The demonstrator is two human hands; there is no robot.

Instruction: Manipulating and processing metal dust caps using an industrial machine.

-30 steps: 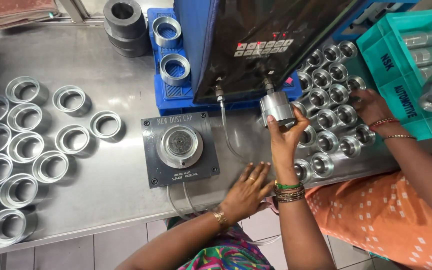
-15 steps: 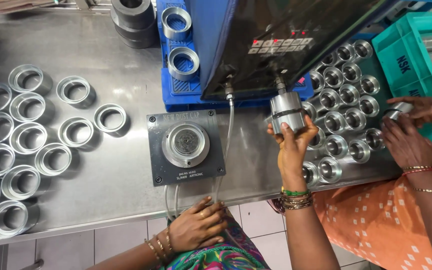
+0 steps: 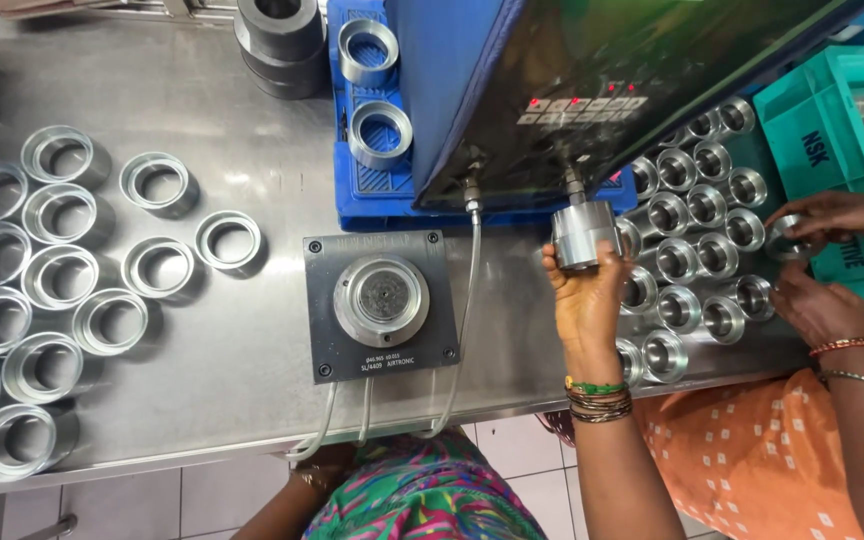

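surface: steel table [image 3: 252, 330] | floor: pale tiles [image 3: 202, 495]

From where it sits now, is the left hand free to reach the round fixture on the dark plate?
Probably yes. The left hand is low below the table edge and seems empty, though it is mostly hidden. Only bare steel lies before the round fixture; the right hand holds a metal cylinder well aside.

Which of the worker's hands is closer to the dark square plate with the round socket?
Right. The right hand holds a metal cylinder just right of the plate. The left hand is almost hidden below the table edge, near the worker's lap.
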